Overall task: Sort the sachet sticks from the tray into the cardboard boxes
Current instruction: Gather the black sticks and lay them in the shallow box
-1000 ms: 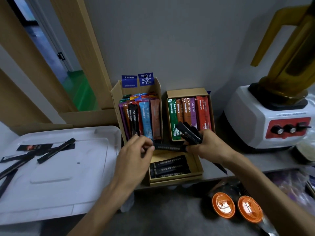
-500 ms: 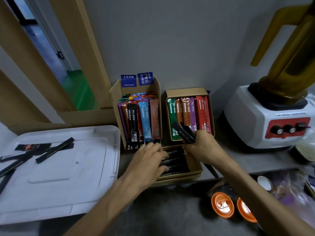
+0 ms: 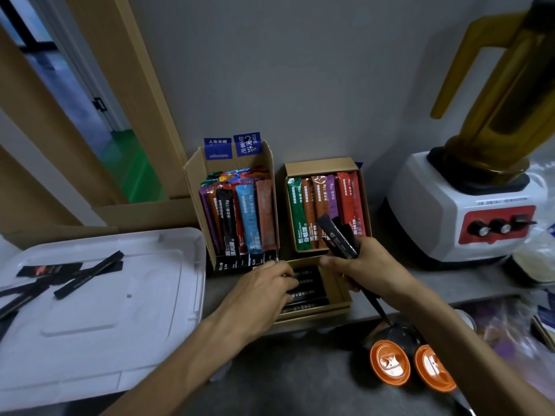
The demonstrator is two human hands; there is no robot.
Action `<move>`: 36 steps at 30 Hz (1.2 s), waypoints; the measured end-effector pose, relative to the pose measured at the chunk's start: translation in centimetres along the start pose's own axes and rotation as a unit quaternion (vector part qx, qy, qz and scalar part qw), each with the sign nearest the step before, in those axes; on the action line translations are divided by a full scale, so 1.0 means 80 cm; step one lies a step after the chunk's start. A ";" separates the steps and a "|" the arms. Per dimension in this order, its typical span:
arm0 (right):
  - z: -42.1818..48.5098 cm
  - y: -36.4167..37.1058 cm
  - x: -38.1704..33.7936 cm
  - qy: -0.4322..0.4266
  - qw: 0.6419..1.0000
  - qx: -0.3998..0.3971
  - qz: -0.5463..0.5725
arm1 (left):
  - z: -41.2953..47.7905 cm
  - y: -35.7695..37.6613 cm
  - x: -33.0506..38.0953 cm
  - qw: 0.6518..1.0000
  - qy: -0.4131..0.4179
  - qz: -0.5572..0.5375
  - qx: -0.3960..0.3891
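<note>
A white tray point(image 3: 99, 322) at the left holds several black sachet sticks point(image 3: 87, 274). Three cardboard boxes stand by the wall: a tall one point(image 3: 192, 187) full of coloured sticks, a flat one point(image 3: 322, 165) with coloured sticks, and a low front box point(image 3: 342, 292) with black sticks point(image 3: 306, 292) laid flat. My left hand point(image 3: 261, 291) rests palm down on the black sticks in the front box, fingers spread. My right hand point(image 3: 363, 264) grips a bundle of black sticks point(image 3: 338, 235) above that box's right edge.
A blender point(image 3: 474, 190) with a white base and amber jug stands at the right. Two orange-lidded cups point(image 3: 411, 364) sit below the counter edge. Plastic-wrapped items point(image 3: 510, 325) lie at the far right. A wooden door frame point(image 3: 144, 94) rises behind the tray.
My left hand carried a black stick from my right hand down into the front box and now lies flat on the sticks there. My right hand barely moved.
</note>
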State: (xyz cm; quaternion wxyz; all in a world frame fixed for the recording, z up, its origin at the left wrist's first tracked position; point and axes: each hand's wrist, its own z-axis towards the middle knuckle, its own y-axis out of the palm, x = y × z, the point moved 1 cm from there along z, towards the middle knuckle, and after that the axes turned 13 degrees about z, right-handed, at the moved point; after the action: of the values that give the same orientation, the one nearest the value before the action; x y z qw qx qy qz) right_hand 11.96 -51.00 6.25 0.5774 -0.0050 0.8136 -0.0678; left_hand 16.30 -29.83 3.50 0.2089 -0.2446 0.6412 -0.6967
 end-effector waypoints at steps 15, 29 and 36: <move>-0.025 0.031 -0.010 0.061 0.944 -0.207 0.251 | 0.000 -0.056 0.008 0.845 -0.199 -0.492 0.074; -0.022 0.011 0.011 0.023 0.961 -0.144 0.236 | -0.011 -0.059 -0.014 0.776 -0.290 -0.542 0.140; -0.024 0.016 0.002 0.055 0.977 -0.003 0.207 | -0.016 -0.067 -0.014 0.796 -0.275 -0.487 0.230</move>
State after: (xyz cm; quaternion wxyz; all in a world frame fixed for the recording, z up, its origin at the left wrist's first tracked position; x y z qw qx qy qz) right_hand 10.16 -49.56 6.58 0.5331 0.1659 0.8278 0.0553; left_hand 16.53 -27.70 8.69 0.0592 -0.6506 0.1738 -0.7369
